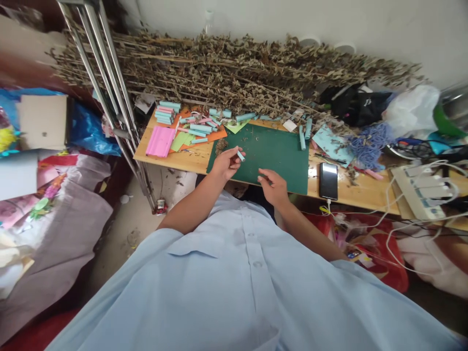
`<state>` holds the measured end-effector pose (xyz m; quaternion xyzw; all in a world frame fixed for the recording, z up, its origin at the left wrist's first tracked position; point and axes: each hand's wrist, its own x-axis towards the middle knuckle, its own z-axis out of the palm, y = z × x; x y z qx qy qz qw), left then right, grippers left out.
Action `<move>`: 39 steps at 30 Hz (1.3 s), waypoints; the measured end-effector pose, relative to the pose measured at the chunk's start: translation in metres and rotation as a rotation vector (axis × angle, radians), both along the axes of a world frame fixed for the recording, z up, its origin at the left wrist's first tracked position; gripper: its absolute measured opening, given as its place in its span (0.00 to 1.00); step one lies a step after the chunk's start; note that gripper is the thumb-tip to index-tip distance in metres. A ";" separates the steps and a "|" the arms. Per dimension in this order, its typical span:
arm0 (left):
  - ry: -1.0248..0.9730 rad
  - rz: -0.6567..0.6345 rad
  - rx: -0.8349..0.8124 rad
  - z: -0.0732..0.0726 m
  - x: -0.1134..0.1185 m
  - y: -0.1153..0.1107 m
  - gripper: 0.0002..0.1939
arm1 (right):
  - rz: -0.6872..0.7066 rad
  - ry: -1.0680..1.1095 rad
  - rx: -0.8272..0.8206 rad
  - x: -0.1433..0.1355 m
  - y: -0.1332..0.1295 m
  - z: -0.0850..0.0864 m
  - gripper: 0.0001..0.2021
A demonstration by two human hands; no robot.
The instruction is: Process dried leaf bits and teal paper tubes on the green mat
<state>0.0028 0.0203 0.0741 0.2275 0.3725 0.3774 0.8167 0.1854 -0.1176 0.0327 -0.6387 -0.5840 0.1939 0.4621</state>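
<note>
My left hand (pixel 227 163) is closed on a small light-blue paper roll (pixel 241 156), held over the left part of a green cutting mat (pixel 270 151). Over the mat's front edge is my right hand (pixel 272 185), its fingers curled a little and apart, with nothing seen between them. A small heap of dry crumbled leaves (pixel 221 146) lies just behind my left hand. Several blue and pink paper rolls (pixel 200 129) lie on orange and green paper at the back left. Two more blue rolls (pixel 302 137) lie at the mat's right edge.
Long bundles of dried plants (pixel 219 68) lie along the wall. A pink paper stack (pixel 161 141) is on the left, beside metal crutches (pixel 106 63). On the right are a phone (pixel 328 181) with a cable, blue yarn (pixel 371 146) and a power strip (pixel 419 192).
</note>
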 end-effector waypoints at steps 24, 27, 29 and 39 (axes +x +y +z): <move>0.646 -0.216 1.035 -0.014 0.010 -0.038 0.08 | 0.029 0.002 0.076 -0.007 0.016 0.044 0.18; 0.733 -0.223 1.152 -0.018 0.011 -0.039 0.08 | 0.029 0.018 0.063 -0.010 0.022 0.042 0.13; 0.749 -0.229 1.180 -0.020 0.010 -0.039 0.07 | 0.027 0.031 0.040 -0.011 0.025 0.042 0.12; 0.675 -0.209 1.256 -0.017 0.008 -0.042 0.07 | 0.000 0.460 -0.148 -0.011 0.033 0.032 0.17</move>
